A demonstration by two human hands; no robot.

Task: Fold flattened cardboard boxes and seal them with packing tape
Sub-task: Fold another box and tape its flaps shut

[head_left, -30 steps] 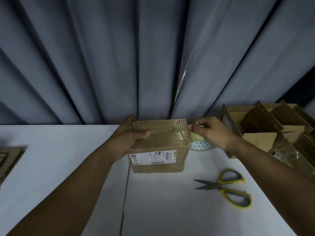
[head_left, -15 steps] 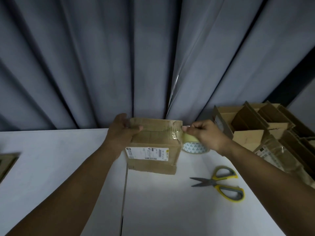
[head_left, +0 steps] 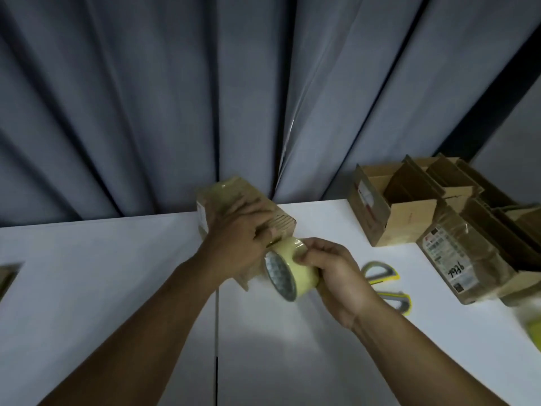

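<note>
A small brown cardboard box (head_left: 231,190) is tilted up off the white table (head_left: 117,288) near its far edge. My left hand (head_left: 237,244) lies over the box's near side with fingers curled round it. My right hand (head_left: 330,271) grips a roll of yellowish packing tape (head_left: 292,268) just below and right of the box. The roll's open core faces left toward me. Tape seems to run from the roll to the box under my left fingers, but that spot is blurred.
Yellow-handled scissors (head_left: 389,285) lie on the table right of my right hand, partly hidden by it. Several open and folded cardboard boxes (head_left: 409,218) crowd the right side. A flat cardboard piece (head_left: 7,276) shows at the left edge. Grey curtains hang behind the table.
The box has been turned and tipped up, its label now facing left. My right hand has lifted the tape roll off the table and brought it in front of the box.
</note>
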